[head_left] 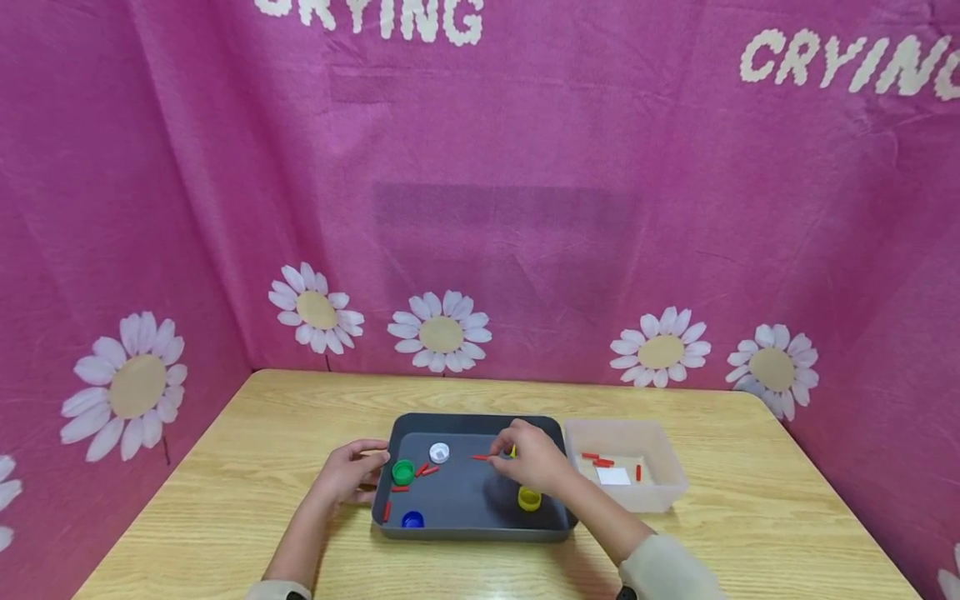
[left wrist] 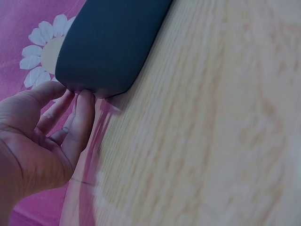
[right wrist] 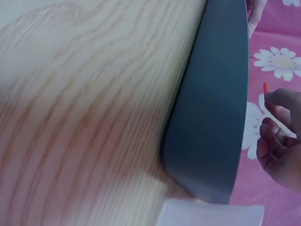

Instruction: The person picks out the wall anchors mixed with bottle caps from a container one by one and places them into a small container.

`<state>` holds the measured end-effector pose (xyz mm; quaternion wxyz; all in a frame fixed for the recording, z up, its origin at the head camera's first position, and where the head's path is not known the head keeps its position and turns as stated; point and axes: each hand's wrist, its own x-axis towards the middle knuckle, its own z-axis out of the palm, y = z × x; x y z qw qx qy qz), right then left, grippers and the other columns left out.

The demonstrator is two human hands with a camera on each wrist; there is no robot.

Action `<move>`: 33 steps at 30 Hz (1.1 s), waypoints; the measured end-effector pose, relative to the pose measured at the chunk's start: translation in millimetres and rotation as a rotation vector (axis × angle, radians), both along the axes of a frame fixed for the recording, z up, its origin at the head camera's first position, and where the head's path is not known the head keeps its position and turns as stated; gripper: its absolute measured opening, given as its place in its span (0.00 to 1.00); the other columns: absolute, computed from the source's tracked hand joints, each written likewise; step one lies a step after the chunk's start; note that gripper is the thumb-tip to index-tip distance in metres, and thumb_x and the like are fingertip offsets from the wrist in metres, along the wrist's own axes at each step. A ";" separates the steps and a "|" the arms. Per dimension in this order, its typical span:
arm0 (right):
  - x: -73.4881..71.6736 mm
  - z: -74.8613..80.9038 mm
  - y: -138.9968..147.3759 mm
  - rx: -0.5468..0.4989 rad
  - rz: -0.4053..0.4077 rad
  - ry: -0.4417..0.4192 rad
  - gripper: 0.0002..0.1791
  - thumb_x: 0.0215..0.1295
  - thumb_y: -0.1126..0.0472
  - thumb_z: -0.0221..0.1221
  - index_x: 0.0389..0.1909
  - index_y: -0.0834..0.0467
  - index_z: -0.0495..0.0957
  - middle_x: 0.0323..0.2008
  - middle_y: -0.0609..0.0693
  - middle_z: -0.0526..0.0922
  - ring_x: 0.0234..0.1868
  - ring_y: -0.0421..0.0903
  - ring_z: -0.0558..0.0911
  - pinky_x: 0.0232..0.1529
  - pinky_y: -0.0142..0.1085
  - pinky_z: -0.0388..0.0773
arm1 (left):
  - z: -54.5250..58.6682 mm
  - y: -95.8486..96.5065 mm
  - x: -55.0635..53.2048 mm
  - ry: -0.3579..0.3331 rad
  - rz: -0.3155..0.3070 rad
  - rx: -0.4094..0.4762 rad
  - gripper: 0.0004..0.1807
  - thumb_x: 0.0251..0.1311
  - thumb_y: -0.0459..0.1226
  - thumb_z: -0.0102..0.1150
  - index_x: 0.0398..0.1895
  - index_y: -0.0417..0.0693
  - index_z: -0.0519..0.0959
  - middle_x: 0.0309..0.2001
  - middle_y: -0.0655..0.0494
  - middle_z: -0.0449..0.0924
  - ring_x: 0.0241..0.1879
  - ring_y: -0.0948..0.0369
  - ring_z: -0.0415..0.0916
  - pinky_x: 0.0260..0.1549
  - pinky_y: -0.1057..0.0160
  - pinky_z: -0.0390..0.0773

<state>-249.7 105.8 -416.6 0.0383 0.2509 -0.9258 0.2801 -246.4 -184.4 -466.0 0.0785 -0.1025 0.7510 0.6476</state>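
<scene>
Over the right half of a dark grey tray (head_left: 465, 534), my right hand (head_left: 531, 457) pinches a small red stick (head_left: 479, 457) between thumb and fingertips, its free end pointing left. My left hand (head_left: 351, 472) grips the tray's left end, thumb at the rim and fingers against the outer wall (left wrist: 101, 56). Inside the tray lie a green bottle cap (head_left: 402, 472), a white cap (head_left: 438, 452), a blue cap (head_left: 412, 520) and a yellow cap (head_left: 529, 499). Something yellow (head_left: 513, 451) shows partly behind the right hand. Several loose red sticks (head_left: 430, 471) lie near the green cap.
A translucent plastic box (head_left: 663, 498) stands against the tray's right side, holding several red sticks (head_left: 603, 463) and a white square (head_left: 613, 476). The wooden table (head_left: 225, 492) ends at a pink cloth (head_left: 510, 250) with daisies, hung behind and at both sides.
</scene>
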 end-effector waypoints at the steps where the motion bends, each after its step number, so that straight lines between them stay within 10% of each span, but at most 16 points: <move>1: 0.4 0.6 2.1 -0.003 0.000 0.011 0.02 0.55 0.60 0.65 0.28 0.54 0.82 0.29 0.48 0.74 0.27 0.38 0.70 0.27 0.29 0.67 | 0.1 0.3 0.2 -0.001 0.004 0.002 0.19 0.61 0.37 0.57 0.54 0.41 0.75 0.32 0.52 0.77 0.26 0.60 0.79 0.26 0.59 0.82; 33: -0.7 14.5 85.9 -0.083 -0.179 0.070 0.02 0.53 0.64 0.64 0.27 0.58 0.82 0.23 0.45 0.72 0.24 0.38 0.69 0.24 0.28 0.66 | 1.4 2.0 1.2 -0.007 0.008 -0.023 0.19 0.61 0.38 0.57 0.54 0.42 0.75 0.34 0.50 0.76 0.27 0.60 0.79 0.26 0.59 0.82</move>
